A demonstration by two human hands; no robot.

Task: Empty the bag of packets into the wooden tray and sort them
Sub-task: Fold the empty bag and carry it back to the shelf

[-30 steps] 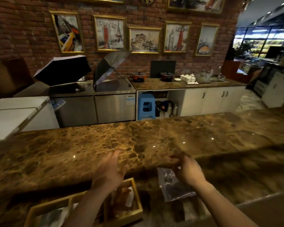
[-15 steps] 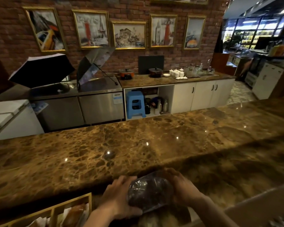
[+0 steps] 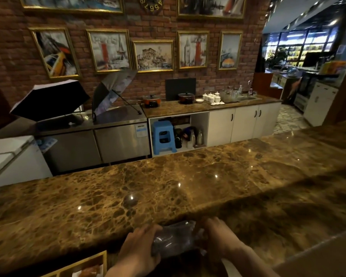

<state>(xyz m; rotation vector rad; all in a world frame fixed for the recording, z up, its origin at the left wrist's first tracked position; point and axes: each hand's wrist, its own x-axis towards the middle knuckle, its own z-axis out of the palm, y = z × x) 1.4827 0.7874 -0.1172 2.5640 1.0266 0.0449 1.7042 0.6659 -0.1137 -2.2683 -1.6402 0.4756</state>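
Clear plastic bag (image 3: 173,239) gripped between both hands, left hand (image 3: 138,250) and right hand (image 3: 223,236) closed on its ends, above the brown marble counter (image 3: 168,186); wooden tray (image 3: 84,262) corner lower left.

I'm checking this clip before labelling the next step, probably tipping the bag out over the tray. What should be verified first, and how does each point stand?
1. Both hands on the bag: ok. Left hand and right hand hold the clear plastic bag between them.
2. Bag opened: cannot tell, its mouth is blurred.
3. Bag above the wooden tray: not ok, the tray sits lower left of it.
4. Tray fully in view: not ok, only a corner shows.
5. Tray has free room: cannot tell.
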